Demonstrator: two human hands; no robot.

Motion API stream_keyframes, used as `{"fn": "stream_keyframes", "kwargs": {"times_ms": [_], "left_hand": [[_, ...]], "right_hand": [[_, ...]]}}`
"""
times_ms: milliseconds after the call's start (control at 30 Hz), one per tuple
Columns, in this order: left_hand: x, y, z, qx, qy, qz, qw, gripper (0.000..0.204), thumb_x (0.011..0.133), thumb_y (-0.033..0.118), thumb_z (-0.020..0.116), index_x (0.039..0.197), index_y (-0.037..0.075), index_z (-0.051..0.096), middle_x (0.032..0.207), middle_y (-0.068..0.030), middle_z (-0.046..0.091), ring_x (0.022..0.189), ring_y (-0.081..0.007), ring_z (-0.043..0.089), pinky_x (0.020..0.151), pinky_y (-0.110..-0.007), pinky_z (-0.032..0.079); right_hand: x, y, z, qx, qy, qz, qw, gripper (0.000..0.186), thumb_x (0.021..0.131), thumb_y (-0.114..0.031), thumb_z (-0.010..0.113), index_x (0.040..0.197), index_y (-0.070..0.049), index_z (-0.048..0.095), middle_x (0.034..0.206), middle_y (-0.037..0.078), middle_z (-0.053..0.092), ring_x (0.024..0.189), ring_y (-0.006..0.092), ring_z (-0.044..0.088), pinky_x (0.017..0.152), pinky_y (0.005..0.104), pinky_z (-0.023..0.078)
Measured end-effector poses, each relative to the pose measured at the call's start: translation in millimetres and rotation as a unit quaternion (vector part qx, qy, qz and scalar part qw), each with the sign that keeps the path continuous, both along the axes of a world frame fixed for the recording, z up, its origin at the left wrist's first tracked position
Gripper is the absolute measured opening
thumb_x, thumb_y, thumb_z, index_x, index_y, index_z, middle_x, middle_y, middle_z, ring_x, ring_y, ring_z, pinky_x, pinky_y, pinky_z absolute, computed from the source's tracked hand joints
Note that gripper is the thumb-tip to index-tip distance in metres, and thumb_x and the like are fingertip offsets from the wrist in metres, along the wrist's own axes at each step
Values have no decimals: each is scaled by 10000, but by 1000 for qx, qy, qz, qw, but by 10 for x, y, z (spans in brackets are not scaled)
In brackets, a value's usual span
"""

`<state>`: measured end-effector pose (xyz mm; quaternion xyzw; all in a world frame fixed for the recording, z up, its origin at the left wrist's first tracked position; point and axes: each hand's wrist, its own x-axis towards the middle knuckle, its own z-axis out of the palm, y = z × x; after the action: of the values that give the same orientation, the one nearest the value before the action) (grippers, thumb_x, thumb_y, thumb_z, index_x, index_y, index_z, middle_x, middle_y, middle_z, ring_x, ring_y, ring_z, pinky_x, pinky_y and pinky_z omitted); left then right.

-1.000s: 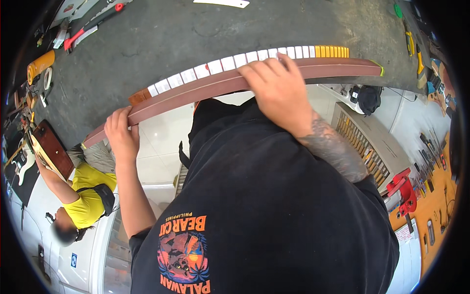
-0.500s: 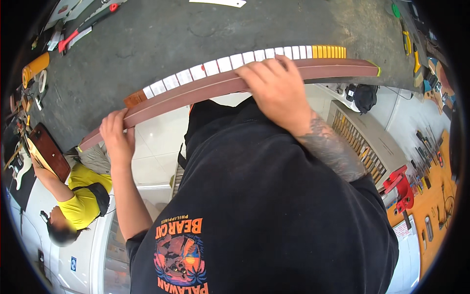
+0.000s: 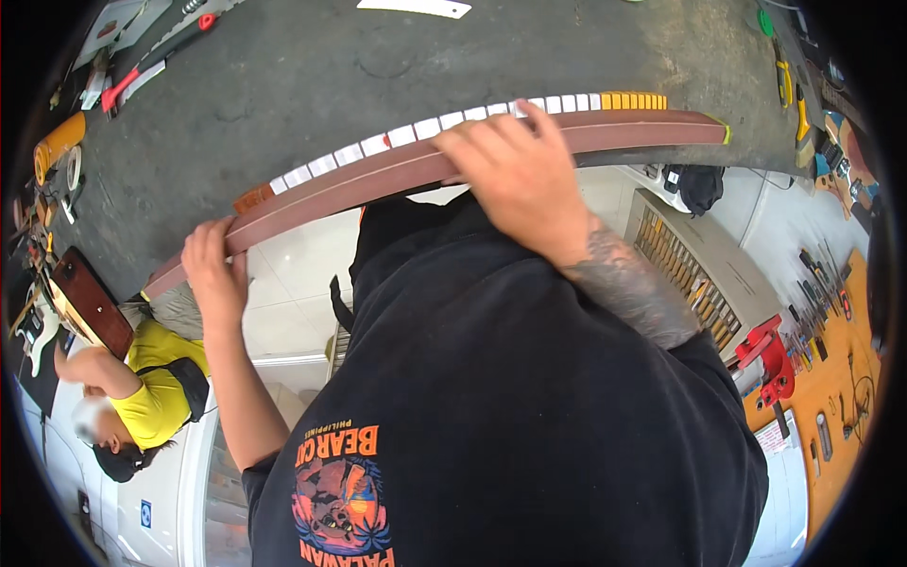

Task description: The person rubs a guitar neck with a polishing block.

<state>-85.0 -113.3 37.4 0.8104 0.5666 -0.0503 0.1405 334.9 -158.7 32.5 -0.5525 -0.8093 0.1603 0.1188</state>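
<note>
A long reddish-brown bar (image 3: 378, 172) with yellow-green ends lies along the near edge of the dark work surface. My left hand (image 3: 215, 274) is closed around it near its left end, fingers over the top and thumb on the near side. Farther right, my right hand (image 3: 515, 184) grips the bar just right of its middle, its fingers laid over the top. Directly behind the bar runs a row of white pieces (image 3: 350, 154), ending at the right in narrower yellow pieces (image 3: 633, 100). A brown wooden piece (image 3: 252, 197) shows at the row's left end.
The dark mat (image 3: 283, 85) bears a red-handled tool (image 3: 121, 93), a white strip (image 3: 416, 8) and yellow-handled tools (image 3: 784, 83). A person in yellow (image 3: 161, 397) works at the left. Below right are a drawer cabinet (image 3: 727, 260) and red vise (image 3: 770, 364).
Both my hands have shifted a little to the left, and the bar's ends sit slightly farther left in view. The person in yellow has raised an arm toward the head.
</note>
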Motion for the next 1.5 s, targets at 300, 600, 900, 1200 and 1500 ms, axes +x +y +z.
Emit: {"fn": "stream_keyframes", "kwargs": {"times_ms": [300, 600, 900, 1200, 1500], "left_hand": [[1651, -42, -58, -31, -49, -82, 995, 464, 754, 55, 779, 1203, 80, 664, 1183, -129, 664, 1162, -344, 620, 1006, -492, 467], [839, -1, -123, 39, -60, -101, 992, 539, 724, 3, 770, 1248, 68, 667, 1195, -149, 665, 1185, -378, 616, 1033, -485, 464], [513, 241, -73, -14, -59, -79, 995, 550, 690, -14, 752, 1224, 102, 683, 1146, -134, 662, 1107, -371, 614, 978, -481, 473], [1992, 41, -127, 41, -66, -144, 986, 476, 703, 106, 815, 1148, 73, 649, 1061, -109, 637, 1032, -338, 622, 892, -455, 477], [29, 226, -47, 24, -16, -83, 996, 518, 714, 23, 781, 1213, 86, 657, 1120, -122, 661, 1092, -368, 618, 939, -491, 473]], "right_hand": [[1683, -148, -24, -31, -79, -34, 996, 474, 797, 12, 726, 1247, -129, 680, 1099, 54, 732, 1096, 278, 674, 1110, 558, 416], [928, -13, -144, 36, -23, -14, 999, 402, 844, -72, 693, 1242, -118, 667, 1129, 69, 708, 1068, 283, 645, 1075, 491, 447], [511, 67, -159, 33, -12, -5, 999, 389, 844, -85, 668, 1232, -121, 659, 1117, 55, 702, 1045, 271, 650, 997, 465, 475], [1875, -17, 38, 8, -84, -12, 996, 508, 748, 34, 718, 1242, -76, 670, 1164, 90, 721, 1078, 328, 648, 940, 450, 485], [-105, 121, -113, 49, -3, -5, 999, 297, 881, -174, 671, 1169, -102, 671, 1027, 45, 672, 1026, 255, 648, 1033, 496, 481]]}}
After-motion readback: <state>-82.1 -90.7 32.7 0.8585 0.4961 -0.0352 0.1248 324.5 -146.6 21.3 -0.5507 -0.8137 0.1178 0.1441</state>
